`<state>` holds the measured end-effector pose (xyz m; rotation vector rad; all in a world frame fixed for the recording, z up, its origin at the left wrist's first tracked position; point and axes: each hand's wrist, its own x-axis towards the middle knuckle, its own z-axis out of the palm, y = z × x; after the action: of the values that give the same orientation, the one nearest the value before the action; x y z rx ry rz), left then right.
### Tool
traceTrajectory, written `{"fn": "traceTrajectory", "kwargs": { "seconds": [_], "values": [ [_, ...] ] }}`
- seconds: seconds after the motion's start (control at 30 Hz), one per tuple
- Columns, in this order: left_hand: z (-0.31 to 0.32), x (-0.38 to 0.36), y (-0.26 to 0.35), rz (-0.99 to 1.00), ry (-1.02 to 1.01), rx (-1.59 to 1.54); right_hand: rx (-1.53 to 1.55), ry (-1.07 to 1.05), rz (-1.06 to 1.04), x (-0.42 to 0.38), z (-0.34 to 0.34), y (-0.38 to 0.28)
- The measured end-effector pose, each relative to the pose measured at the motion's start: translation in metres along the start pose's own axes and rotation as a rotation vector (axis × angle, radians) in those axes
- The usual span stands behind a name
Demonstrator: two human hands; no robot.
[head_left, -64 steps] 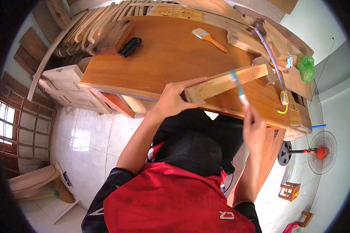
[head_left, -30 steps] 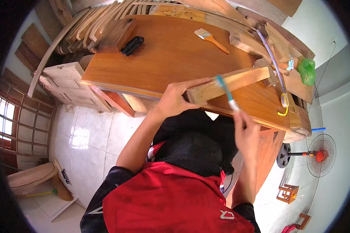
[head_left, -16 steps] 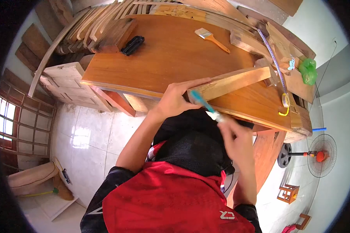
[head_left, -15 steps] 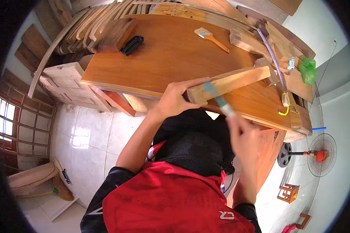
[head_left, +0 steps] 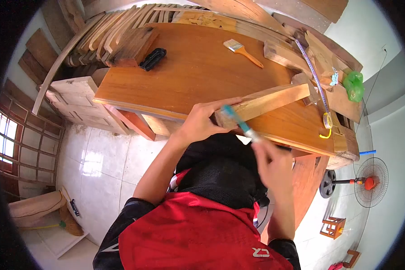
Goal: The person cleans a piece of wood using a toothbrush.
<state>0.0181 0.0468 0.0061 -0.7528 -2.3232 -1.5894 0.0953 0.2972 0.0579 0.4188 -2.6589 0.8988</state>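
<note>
A curved wooden piece (head_left: 274,102) lies slanted over the front edge of the brown table (head_left: 184,67), its far end near a small wood block (head_left: 305,88). My left hand (head_left: 202,120) is wrapped round its near end. In my right hand (head_left: 273,163) is a teal brush-like tool (head_left: 236,119) with a whitish lower part, slightly blurred. The tool's teal end lies across the near end of the wood, close to my left fingers.
A paintbrush (head_left: 243,52) with an orange handle and a black object (head_left: 153,59) lie on the table. At the right are a tape measure (head_left: 327,120), a green bag (head_left: 354,86) and wood pieces. A fan (head_left: 370,182) stands beyond.
My right hand and the teal tool have moved left and a little up, toward the near end of the wood. My left hand keeps its hold on the wood.
</note>
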Motion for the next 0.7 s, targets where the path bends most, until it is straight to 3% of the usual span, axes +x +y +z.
{"fn": "traceTrajectory", "kwargs": {
  "seconds": [0.1, 0.2, 0.23, 0.27, 0.4, 0.47, 0.57, 0.7],
  "values": [
    [0.007, -0.005, -0.005, 0.018, 0.018, -0.003, -0.151, 0.073, 0.235, 0.017, -0.011, 0.024],
    [0.002, -0.003, 0.004, -0.031, 0.012, -0.028, 0.075, 0.081, -0.176, -0.010, 0.015, 0.020],
    [0.002, -0.004, 0.006, -0.013, 0.014, -0.047, 0.140, -0.108, -0.051, -0.015, 0.006, -0.004],
    [0.002, -0.003, 0.006, 0.012, 0.019, -0.065, 0.074, -0.145, -0.095, -0.014, 0.009, 0.001],
    [0.000, 0.000, 0.003, 0.008, 0.021, -0.045, 0.152, -0.116, -0.146, -0.008, 0.015, 0.020],
    [-0.001, -0.002, 0.007, -0.032, -0.011, 0.021, 0.281, -0.055, -0.073, -0.012, 0.015, 0.011],
    [0.004, -0.004, -0.002, 0.005, 0.028, 0.022, 0.164, 0.015, 0.159, -0.004, 0.017, 0.022],
    [0.000, -0.002, 0.006, -0.083, -0.025, -0.064, 0.257, -0.128, 0.034, -0.021, 0.015, 0.001]
  ]
}}
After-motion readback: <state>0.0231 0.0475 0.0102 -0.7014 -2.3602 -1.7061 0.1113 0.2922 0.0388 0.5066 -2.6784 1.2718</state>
